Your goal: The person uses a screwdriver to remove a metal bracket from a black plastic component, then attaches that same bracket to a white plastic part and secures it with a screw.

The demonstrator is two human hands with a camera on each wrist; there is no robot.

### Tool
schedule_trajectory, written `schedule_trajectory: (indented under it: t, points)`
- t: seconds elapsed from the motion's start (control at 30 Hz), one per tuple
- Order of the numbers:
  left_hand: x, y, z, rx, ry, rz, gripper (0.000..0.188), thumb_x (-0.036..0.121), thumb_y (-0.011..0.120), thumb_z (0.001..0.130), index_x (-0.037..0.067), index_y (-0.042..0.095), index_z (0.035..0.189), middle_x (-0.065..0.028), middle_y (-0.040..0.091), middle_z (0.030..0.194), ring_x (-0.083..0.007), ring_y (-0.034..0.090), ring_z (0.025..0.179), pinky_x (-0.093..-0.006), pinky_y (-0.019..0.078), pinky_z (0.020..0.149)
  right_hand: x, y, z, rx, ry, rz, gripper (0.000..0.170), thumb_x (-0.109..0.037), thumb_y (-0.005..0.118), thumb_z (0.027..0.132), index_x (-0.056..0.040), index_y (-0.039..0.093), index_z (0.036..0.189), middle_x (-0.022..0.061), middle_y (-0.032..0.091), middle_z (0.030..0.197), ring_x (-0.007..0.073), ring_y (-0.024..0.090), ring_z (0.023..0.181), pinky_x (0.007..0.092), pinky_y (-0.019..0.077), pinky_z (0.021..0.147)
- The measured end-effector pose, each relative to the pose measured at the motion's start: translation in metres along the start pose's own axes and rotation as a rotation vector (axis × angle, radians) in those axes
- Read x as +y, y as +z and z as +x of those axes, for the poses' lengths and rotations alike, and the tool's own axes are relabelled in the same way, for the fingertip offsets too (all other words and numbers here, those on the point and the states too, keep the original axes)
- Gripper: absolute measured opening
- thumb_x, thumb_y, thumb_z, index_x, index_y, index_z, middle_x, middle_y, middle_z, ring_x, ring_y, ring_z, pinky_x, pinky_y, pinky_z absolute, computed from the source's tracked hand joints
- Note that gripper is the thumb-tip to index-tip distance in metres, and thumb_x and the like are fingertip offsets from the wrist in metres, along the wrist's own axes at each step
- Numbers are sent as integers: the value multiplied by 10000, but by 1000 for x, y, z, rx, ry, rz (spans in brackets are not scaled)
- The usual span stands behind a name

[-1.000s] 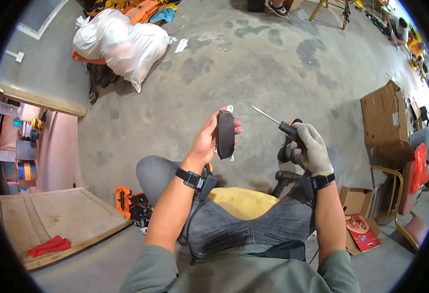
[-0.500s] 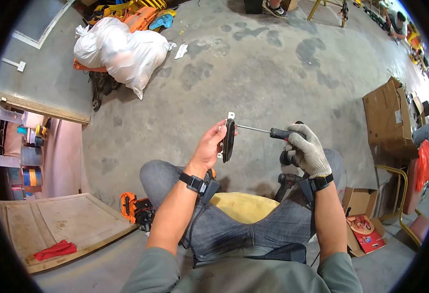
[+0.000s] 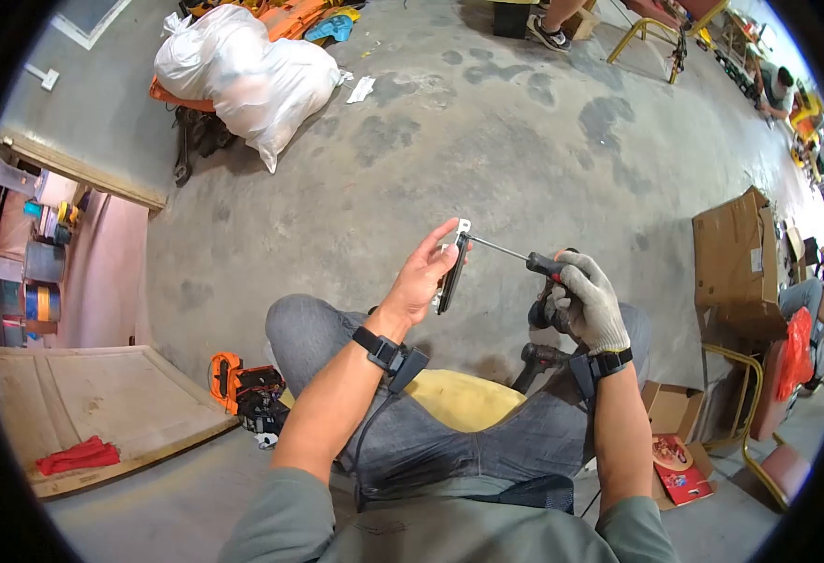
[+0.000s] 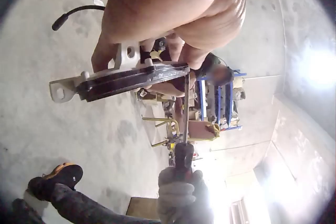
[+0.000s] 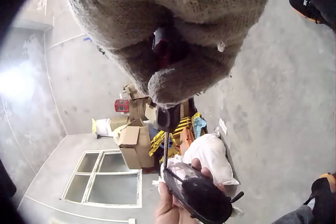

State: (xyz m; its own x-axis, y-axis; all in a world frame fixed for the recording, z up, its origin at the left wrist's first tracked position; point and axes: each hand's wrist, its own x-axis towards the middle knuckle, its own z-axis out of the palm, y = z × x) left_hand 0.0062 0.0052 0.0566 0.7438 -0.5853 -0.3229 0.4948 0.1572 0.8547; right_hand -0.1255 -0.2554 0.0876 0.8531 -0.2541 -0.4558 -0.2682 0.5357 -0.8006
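Note:
My bare left hand (image 3: pixel 418 281) holds a flat, oblong black part (image 3: pixel 452 281) with pale mounting tabs, its narrow edge towards the head camera. Those tabs (image 4: pixel 64 90) show clearly in the left wrist view. In a knitted glove, my right hand (image 3: pixel 592 302) grips a screwdriver (image 3: pixel 541 266) by its dark handle. The screwdriver's metal shaft (image 4: pixel 186 111) reaches across to the black part, its tip right at the edge near one end. From the right wrist view, that same end of the part (image 5: pixel 202 198) meets the shaft, with bare fingers behind it.
A cordless drill (image 3: pixel 536 360) lies by the right knee, beside a yellow pad (image 3: pixel 459 398) between the legs. Orange and black gear (image 3: pixel 234 385) sits at the left knee. Cardboard boxes (image 3: pixel 736 258) and a gold-framed chair (image 3: pixel 748 394) stand to the right; a white sack (image 3: pixel 262 89) lies ahead.
The black part has turned from its broad face to edge-on and tilted. The screwdriver tip came across to it and now sits near its upper end. Both hands have kept their hold.

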Motion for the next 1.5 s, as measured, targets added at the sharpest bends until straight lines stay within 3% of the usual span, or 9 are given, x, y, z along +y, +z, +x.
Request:
schedule_trajectory:
  t: [0.43, 0.63, 0.77, 0.9, 0.93, 1.1, 1.23, 1.33, 1.5]
  points:
    - [-11, 7, 5, 42, 118, 254, 429, 218, 558, 1052, 120, 515, 1467, -3, 585, 1381, -79, 548, 1108, -240, 417, 992, 1, 6, -2, 35, 29, -27, 273, -197, 583, 1015, 6, 559, 1196, 87, 594, 940, 91, 550, 629, 209, 451, 504]
    - [-9, 8, 2, 78, 180, 394, 404, 205, 551, 1051, 131, 535, 1448, -3, 585, 1385, -87, 529, 1082, -254, 408, 992, 9, 3, -2, 34, 166, -116, 534, -584, 522, 987, -64, 622, 920, 14, 542, 572, 70, 399, 388, 219, 278, 373]
    - [-17, 2, 7, 52, 181, 456, 386, 189, 576, 1032, 130, 571, 1414, -8, 603, 1361, -70, 493, 889, -240, 448, 850, 6, 8, -5, -47, 182, -62, 594, -531, 417, 1051, 9, 637, 940, -22, 448, 498, 63, 299, 340, 220, 229, 357]
    - [-23, 1, 10, 37, 208, 399, 398, 185, 583, 1026, 123, 564, 1419, 12, 605, 1348, -66, 441, 811, -236, 445, 777, 7, 3, -5, -54, 78, -83, 397, -351, 507, 1051, 20, 627, 1124, 50, 608, 777, 48, 440, 484, 187, 322, 411]
    - [-23, 2, 10, 49, 212, 404, 398, 185, 583, 1026, 123, 564, 1419, 12, 605, 1348, -66, 441, 811, -236, 445, 777, 9, -8, -3, -129, 98, 36, 306, -247, 569, 1022, -3, 601, 1204, 74, 633, 992, 68, 534, 641, 186, 440, 533]
    - [-23, 6, 9, 21, 167, 341, 405, 185, 567, 1035, 127, 550, 1435, 31, 597, 1356, -64, 423, 774, -234, 447, 752, 15, -4, -1, -42, -93, -42, 345, -295, 620, 1003, -23, 610, 1215, 59, 642, 1028, 115, 599, 794, 244, 521, 723]
    - [-26, 4, 11, 53, 222, 348, 408, 190, 557, 1042, 122, 539, 1444, 53, 609, 1274, -56, 409, 744, -224, 436, 714, 1, 9, -9, -10, 155, 33, 370, -362, 598, 1015, -23, 649, 1155, 65, 651, 983, 124, 612, 734, 239, 518, 647]
    - [-22, 6, 10, 51, 168, 343, 403, 188, 554, 1044, 114, 542, 1440, 53, 611, 1246, -54, 404, 737, -225, 433, 704, -3, -12, -4, -272, 303, 39, 356, -349, 596, 1016, -29, 637, 1164, 67, 650, 971, 136, 614, 711, 236, 514, 623]
    - [-37, 5, 16, 56, 231, 303, 401, 195, 552, 1046, 111, 542, 1438, 44, 614, 1262, -58, 405, 738, -239, 443, 718, 26, -9, 3, 21, -185, 0, 367, -385, 607, 1004, -64, 637, 1180, 54, 648, 948, 130, 624, 735, 211, 500, 646]
